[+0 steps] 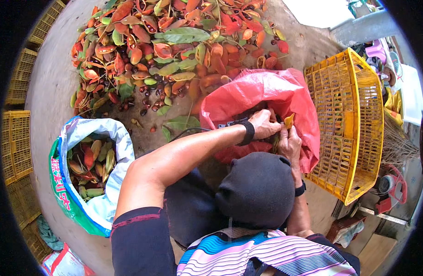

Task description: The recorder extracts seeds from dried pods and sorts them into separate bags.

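Note:
Over the mouth of a red woven plastic sack (253, 86), both hands meet at a small yellow-orange seed pod (289, 120). My right hand (290, 141) grips the pod from the right side, its thumb and fingers around the lower end. My left hand (265, 122), with a black band at the wrist, reaches across from the left, its bent fingertips pinched against the pod's near edge; their exact hold is partly hidden. Beyond the sack spreads a large heap of red, orange and green seed pods (163, 51), many split, with glossy dark brown seeds (153, 96) among them.
A white-lined green sack (108, 138) with pods inside stands at the left. On the right, a yellow plastic crate (332, 120) lies tipped beside the red sack. More yellow crates (16, 145) line the far left. A twig broom (399, 141) is behind the right crate.

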Available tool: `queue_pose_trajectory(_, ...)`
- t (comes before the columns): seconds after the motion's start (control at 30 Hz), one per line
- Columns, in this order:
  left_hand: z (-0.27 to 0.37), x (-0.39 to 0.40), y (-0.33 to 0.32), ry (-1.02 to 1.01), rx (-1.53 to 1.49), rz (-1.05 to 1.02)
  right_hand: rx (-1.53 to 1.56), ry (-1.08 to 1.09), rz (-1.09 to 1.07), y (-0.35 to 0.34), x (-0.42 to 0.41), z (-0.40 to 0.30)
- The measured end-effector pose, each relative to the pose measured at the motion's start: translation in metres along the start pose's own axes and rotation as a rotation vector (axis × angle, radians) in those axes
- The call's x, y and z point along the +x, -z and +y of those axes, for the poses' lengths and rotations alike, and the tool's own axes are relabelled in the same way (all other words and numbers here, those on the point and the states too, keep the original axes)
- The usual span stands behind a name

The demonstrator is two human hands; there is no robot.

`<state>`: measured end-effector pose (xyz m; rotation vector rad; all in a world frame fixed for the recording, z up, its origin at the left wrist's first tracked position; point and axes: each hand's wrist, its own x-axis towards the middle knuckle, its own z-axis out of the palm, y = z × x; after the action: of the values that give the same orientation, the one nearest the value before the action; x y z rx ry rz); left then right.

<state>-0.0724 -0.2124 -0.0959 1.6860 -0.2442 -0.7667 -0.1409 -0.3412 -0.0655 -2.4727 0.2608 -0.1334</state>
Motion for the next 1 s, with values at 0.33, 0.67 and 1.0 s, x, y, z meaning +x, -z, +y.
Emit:
queue_pose_trajectory(0.33, -0.007, 0.012, -0.002, 0.035, -0.179, 0.008, -0.347, 0.119, 0.114, -0.010, 0.010, 0.005)
queue_pose_trajectory(0.67, 0.004, 0.005, 0.032, -0.042, 0.219, -0.073, 0.857, -0.228, 0.202, 0.006, 0.032, 0.017)
queue_pose_trajectory(1.0, 0.005, -0.003, 0.027, 0.027, -0.443, -0.402, 0.961, -0.262, -0.139, 0.012, 0.026, 0.005)
